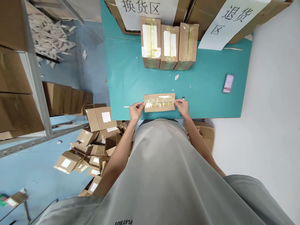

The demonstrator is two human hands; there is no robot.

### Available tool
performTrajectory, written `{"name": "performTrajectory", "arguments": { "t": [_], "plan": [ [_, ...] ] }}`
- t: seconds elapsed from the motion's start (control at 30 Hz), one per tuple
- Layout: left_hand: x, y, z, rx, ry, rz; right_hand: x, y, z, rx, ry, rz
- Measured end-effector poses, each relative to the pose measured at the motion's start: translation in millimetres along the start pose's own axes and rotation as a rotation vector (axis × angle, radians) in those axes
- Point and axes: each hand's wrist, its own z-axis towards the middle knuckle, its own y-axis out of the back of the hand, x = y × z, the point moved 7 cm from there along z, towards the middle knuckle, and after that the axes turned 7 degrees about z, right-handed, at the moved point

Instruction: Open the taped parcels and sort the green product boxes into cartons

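Note:
A small flat cardboard box (159, 102), sealed with clear tape, lies on the teal table (206, 90) near its front edge. My left hand (136, 110) grips the box's left end with curled fingers. At the right end my right hand (182, 106) does the same, fingers closed on the edge. A small dark object (183, 98) lies just behind the right hand; I cannot make out what it is.
Three taped boxes (169, 47) stand side by side at the table's back, before large cartons bearing paper signs (147, 9). A blurred small item (228, 83) lies at the right. Several small boxes (93, 147) are heaped on the blue floor at left, beside a metal shelf (37, 93).

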Motion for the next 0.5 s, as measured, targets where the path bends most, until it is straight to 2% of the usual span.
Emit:
{"name": "performTrajectory", "arguments": {
  "t": [0.13, 0.27, 0.4, 0.47, 0.5],
  "plan": [
    [-8.6, 1.3, 7.8, -0.007, -0.011, 0.014, -0.5, -0.5, 12.6, 0.013, 0.018, -0.016],
    [-32.6, 9.1, -3.5, -0.050, -0.083, 0.173, 0.1, 4.8, 13.2, 0.025, 0.030, -0.041],
    [-80.3, 1.7, -44.5, -0.012, -0.208, 0.248, -3.4, 32.5, 12.2, -0.041, 0.034, -0.098],
    [-114.4, -14.3, -75.1, 0.081, -0.340, 0.262, -5.7, 53.4, 11.7, -0.098, 0.021, -0.102],
    [-132.0, -27.0, -91.7, 0.168, -0.422, 0.281, -6.9, 63.0, 10.2, -0.116, 0.008, -0.089]
  ]
}}
